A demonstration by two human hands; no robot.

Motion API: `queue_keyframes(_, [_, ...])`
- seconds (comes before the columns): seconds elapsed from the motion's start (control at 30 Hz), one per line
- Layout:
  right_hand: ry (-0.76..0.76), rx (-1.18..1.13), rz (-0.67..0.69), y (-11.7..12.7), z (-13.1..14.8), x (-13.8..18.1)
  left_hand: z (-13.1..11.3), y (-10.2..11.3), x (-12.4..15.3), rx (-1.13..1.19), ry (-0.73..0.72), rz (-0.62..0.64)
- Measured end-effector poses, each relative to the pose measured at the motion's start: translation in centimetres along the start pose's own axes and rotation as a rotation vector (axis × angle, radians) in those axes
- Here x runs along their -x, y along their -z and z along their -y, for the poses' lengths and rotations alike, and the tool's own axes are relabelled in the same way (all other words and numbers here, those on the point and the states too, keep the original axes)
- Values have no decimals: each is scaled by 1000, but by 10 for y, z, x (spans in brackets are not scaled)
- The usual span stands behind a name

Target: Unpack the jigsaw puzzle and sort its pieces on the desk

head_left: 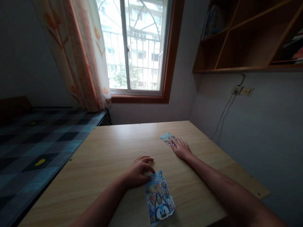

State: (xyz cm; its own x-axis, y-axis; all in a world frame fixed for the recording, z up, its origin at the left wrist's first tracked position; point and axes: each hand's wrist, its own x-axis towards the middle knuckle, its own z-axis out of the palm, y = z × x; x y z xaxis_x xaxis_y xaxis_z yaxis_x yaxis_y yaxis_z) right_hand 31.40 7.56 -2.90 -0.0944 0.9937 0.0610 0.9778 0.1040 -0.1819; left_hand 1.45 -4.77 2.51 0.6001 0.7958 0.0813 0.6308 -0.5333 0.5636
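Note:
On the light wooden desk [104, 157] lie two colourful cartoon-printed sheets. The larger sheet [159, 198] lies near the front edge, and my left hand [138, 171] rests at its upper left corner with fingers curled, the thumb touching the paper. A smaller printed piece [167, 138] lies farther back. My right hand [181, 148] lies flat on the desk with fingers stretched out, the fingertips on that piece's near edge.
A bed with a dark checked cover [35, 142] runs along the desk's left side. Behind the desk is a barred window [137, 47] with a patterned curtain [80, 53]. A wooden wall shelf [248, 37] hangs at the upper right, above a socket with a cable [241, 90].

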Motion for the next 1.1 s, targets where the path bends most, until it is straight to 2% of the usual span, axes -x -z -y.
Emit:
queue_keyframes(0.1, [121,-73,-9,-1,34,24,-2,0,2,-15,-12,20])
queue_keyframes(0.2, [225,-139,-100,3,59,41,-4,1,3,-28,-26,13])
queue_keyframes(0.33, [229,-191,-163,13,75,51,-6,2,2,-45,-49,-24])
queue_keyframes(0.47, [293,-208,-157,18,79,57,-16,2,3,-66,-70,-27])
queue_keyframes(0.67, [509,-240,-138,19,78,65,-28,-5,8,-25,-24,50])
queue_keyframes(0.8, [500,-251,-124,18,76,63,-32,-5,8,-44,-31,63])
queue_keyframes(0.87, [486,-234,-82,17,75,60,-33,-4,8,-42,-30,76])
queue_keyframes(1.0, [507,-201,93,19,73,59,-38,-4,8,-29,-29,102])
queue_keyframes(1.1, [574,-208,162,23,69,62,-35,-6,8,-28,-45,56])
